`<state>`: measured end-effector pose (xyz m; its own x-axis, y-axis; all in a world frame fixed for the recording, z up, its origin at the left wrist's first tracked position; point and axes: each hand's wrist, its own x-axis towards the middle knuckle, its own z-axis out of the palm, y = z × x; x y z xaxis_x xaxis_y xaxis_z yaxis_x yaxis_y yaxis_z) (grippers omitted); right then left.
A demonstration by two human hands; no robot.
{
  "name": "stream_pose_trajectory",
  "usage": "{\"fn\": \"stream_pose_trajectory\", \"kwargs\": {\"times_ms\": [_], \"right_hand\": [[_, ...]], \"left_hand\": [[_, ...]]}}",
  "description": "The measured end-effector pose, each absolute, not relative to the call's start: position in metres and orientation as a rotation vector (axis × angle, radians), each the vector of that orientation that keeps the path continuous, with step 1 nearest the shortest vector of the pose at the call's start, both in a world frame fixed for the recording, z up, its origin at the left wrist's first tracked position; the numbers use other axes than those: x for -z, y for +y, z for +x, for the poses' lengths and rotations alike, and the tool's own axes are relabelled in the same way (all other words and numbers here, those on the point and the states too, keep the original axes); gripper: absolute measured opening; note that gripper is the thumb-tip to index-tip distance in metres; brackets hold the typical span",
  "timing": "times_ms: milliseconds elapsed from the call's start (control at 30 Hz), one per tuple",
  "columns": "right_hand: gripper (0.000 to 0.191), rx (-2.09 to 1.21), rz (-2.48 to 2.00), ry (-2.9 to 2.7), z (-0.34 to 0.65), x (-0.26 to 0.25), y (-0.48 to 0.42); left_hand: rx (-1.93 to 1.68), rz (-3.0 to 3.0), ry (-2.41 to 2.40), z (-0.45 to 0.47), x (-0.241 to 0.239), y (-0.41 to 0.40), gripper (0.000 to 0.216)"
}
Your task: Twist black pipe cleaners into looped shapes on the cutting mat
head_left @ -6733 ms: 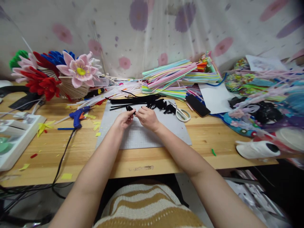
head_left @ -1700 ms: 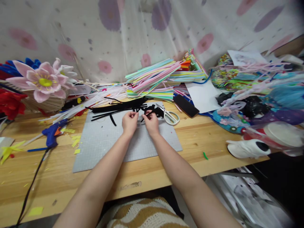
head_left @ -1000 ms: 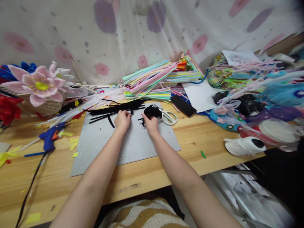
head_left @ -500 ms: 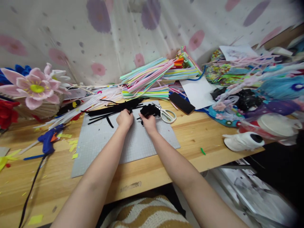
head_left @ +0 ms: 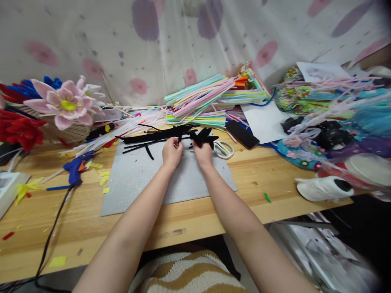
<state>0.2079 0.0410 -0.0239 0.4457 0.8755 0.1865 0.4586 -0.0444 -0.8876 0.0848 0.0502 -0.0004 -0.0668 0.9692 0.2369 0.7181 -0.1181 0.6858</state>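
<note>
My left hand [head_left: 172, 154] is closed in a pinch, with a short bit of black pipe cleaner showing at its fingertips. Beside it, my right hand [head_left: 203, 155] is wrapped round a bunch of short black pipe cleaner pieces [head_left: 204, 137], which fan out above the fingers. Both hands hover over or rest on the grey cutting mat [head_left: 140, 179]; the contact is hard to see. Long black pipe cleaners [head_left: 146, 137] lie across the mat's far edge, left of my hands. White-handled scissors [head_left: 224, 149] lie just right of the bunch, their blades partly hidden.
A blue glue gun [head_left: 75, 167] with its cord lies at left, near yellow scraps. Behind are a pink fuzzy flower [head_left: 67, 105] and pastel pipe cleaners [head_left: 201, 95]. At right are a dark phone [head_left: 242, 134], white paper [head_left: 265, 122] and a white spool [head_left: 324, 188].
The view has swung left, so everything sits further right in the picture. The black pieces in my right hand have turned and now spread out more, over part of the scissors.
</note>
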Motion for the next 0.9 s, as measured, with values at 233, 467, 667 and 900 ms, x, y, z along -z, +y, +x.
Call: {"fn": "stream_pose_trajectory", "kwargs": {"times_ms": [233, 467, 667, 900], "right_hand": [[0.035, -0.288, -2.008, -1.451, 0.221, 0.014, 0.033], [0.034, -0.175, -2.003, -1.430, 0.226, 0.000, 0.024], [0.024, -0.177, -1.646, -1.677, 0.220, 0.015, 0.025], [0.032, -0.064, -1.552, -1.728, 0.205, 0.026, 0.025]], "left_hand": [[-0.696, 1.966, 1.786, 0.083, 0.001, 0.043, 0.022], [-0.780, 1.920, 2.191, 0.008, -0.007, 0.064, 0.020], [-0.585, 2.057, 2.212, -0.030, -0.003, 0.085, 0.016], [-0.916, 1.996, 2.190, -0.037, -0.002, 0.081, 0.015]]}}
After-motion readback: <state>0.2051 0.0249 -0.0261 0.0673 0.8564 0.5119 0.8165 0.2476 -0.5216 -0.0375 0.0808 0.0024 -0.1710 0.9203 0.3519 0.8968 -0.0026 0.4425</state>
